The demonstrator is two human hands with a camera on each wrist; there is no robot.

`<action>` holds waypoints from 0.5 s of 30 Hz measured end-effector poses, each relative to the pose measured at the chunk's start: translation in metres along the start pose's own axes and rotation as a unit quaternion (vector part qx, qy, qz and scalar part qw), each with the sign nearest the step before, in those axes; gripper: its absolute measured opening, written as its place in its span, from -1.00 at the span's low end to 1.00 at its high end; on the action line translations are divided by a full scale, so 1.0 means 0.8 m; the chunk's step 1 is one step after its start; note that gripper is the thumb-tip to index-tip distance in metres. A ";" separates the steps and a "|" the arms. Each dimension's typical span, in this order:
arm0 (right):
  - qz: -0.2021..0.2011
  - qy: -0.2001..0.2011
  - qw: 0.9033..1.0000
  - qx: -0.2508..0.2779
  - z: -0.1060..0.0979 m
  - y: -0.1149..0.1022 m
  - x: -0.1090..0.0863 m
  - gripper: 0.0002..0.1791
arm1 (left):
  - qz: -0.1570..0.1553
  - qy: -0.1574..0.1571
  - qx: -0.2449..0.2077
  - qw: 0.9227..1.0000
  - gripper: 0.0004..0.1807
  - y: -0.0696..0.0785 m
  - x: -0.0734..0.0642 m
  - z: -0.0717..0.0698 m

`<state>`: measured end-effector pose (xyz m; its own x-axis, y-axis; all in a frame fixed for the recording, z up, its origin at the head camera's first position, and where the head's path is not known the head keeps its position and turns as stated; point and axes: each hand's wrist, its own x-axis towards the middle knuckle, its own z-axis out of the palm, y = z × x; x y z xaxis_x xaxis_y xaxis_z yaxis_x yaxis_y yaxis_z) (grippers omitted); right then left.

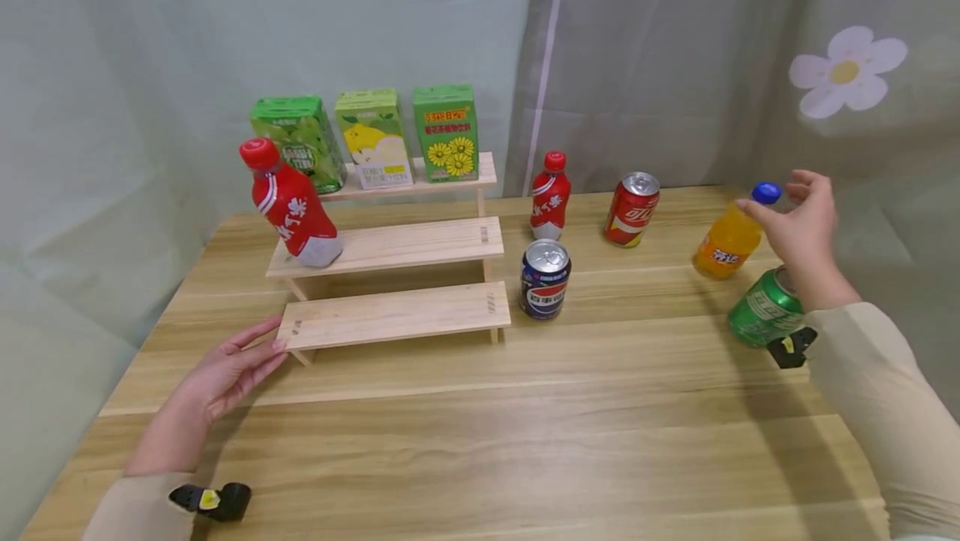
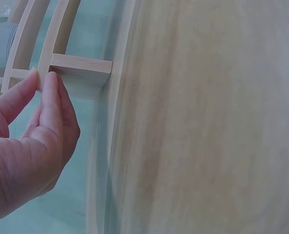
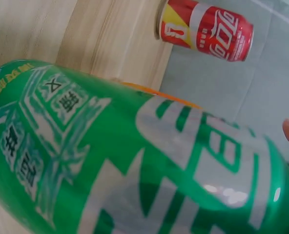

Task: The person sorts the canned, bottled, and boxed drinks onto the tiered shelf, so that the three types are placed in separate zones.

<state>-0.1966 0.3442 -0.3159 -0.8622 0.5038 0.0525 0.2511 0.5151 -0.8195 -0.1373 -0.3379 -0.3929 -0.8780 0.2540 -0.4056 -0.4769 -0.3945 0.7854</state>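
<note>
Nearest: left hand (image 1: 236, 370) at the table's (image 1: 487, 441) left side, thumb and fingers pinching the front left corner of the wooden shelf's lowest step (image 1: 397, 314). If that hand pushes or lifts, the whole shelf could shift or rock and upset what stands on it.

On the right, green can (image 1: 765, 308) on the table, right under the right forearm, wrist camera (image 1: 792, 347) close against it. Likely trouble: the arm dips or swings and knocks the can over; contact can't be told.

Blue can (image 1: 546, 278) just right of the shelf, well apart from both hands.

Orange bottle (image 1: 723, 245) on the table past the green can, right hand (image 1: 806, 220) at its blue cap (image 1: 767, 192). Thumb and fingers spread apart around the cap; can't tell if they touch. Catching it so high on one side could tip it; a loose hold could let it slip.

Red bottle (image 1: 292, 203) on the left end of the middle step; looks tilted, maybe lens. Tall and near the edge, so probably first to fall if the shelf jolts.

Farther: red can (image 1: 632, 209) and second red bottle (image 1: 551, 197) on the table. Three cartons (image 1: 447, 132) on the top step, curtain (image 1: 645, 66) behind.
</note>
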 end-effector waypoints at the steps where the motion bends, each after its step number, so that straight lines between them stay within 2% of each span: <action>1: -0.001 -0.010 1.000 -0.004 -0.001 0.002 0.002 -0.06 | -0.002 0.002 0.001 1.000 -0.61 0.000 0.000 0.000; 9: -0.025 -0.083 0.995 -0.041 -0.004 0.015 0.013 0.02 | -0.001 0.004 0.000 1.000 -0.59 0.002 -0.001 0.001; 15: -0.023 -0.130 0.990 -0.058 -0.009 0.023 0.020 0.04 | 0.001 0.006 0.004 1.000 -0.61 0.002 -0.001 0.002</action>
<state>-0.2028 0.3667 -0.3261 -0.9541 0.2905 -0.0732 0.2451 0.6165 -0.7482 -0.1374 -0.3370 -0.3908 -0.8792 0.2435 -0.4096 -0.4754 -0.3885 0.7894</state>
